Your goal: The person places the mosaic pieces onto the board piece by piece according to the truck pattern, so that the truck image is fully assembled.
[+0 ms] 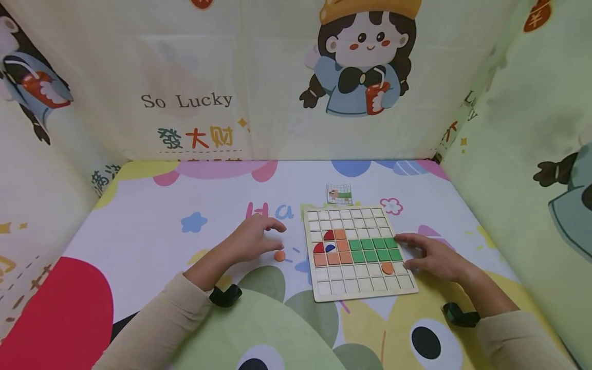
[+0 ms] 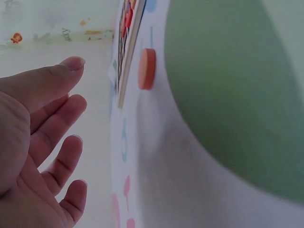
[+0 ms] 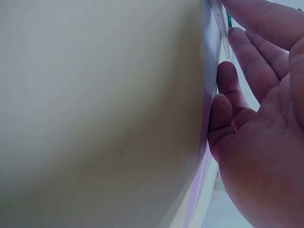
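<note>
My left hand (image 1: 253, 240) hovers over the white part of the table, left of the board, with thumb and fingers apart and nothing between them. Just below its fingertips lies a round orange disc (image 1: 279, 256), which the left wrist view shows as a thick orange piece (image 2: 147, 69). A wooden grid board (image 1: 333, 288) carries green square tiles (image 1: 375, 250), orange squares (image 1: 333, 258), red rounded pieces (image 1: 328, 235) and a blue half-round piece (image 1: 330, 248). Another orange disc (image 1: 387, 268) sits at its lower right. My right hand (image 1: 437, 257) rests at the board's right edge, fingers extended.
Behind the board a small picture card (image 1: 339, 193) shows a similar coloured pattern on a grid. The table wears a printed cloth (image 1: 152, 231), and printed fabric walls (image 1: 268, 77) stand at the back and both sides.
</note>
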A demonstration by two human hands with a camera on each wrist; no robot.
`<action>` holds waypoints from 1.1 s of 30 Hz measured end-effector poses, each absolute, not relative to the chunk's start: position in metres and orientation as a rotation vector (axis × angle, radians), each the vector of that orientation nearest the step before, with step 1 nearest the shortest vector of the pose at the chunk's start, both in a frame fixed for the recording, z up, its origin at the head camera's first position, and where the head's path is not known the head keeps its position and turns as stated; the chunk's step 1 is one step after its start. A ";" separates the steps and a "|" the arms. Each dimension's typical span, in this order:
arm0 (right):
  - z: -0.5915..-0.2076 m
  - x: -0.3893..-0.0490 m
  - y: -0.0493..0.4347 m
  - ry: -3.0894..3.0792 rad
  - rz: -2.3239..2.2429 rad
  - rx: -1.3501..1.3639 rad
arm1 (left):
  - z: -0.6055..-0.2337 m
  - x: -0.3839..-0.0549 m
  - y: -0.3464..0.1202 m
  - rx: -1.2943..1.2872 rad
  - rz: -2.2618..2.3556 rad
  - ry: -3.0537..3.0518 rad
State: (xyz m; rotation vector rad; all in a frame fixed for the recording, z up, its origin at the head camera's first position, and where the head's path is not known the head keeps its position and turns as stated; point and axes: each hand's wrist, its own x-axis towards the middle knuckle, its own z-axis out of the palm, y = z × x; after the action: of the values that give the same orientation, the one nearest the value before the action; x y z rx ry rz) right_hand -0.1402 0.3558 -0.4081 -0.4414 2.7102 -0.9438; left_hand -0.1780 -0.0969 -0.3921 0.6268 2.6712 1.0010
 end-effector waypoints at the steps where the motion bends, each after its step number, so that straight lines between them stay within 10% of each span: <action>1: -0.408 -0.140 0.356 2.709 -0.944 -0.439 | -0.394 -0.178 -0.099 0.631 1.002 2.666; 33: -0.407 -0.140 0.356 2.711 -0.938 -0.454 | -0.416 -0.169 -0.105 0.733 0.928 2.605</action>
State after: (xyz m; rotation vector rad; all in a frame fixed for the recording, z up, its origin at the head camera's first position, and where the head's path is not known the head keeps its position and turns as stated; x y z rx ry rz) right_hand -0.1403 0.3555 -0.4066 -0.4541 2.7114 -0.9379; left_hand -0.1692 -0.1045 -0.4155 0.7328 2.6052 0.9278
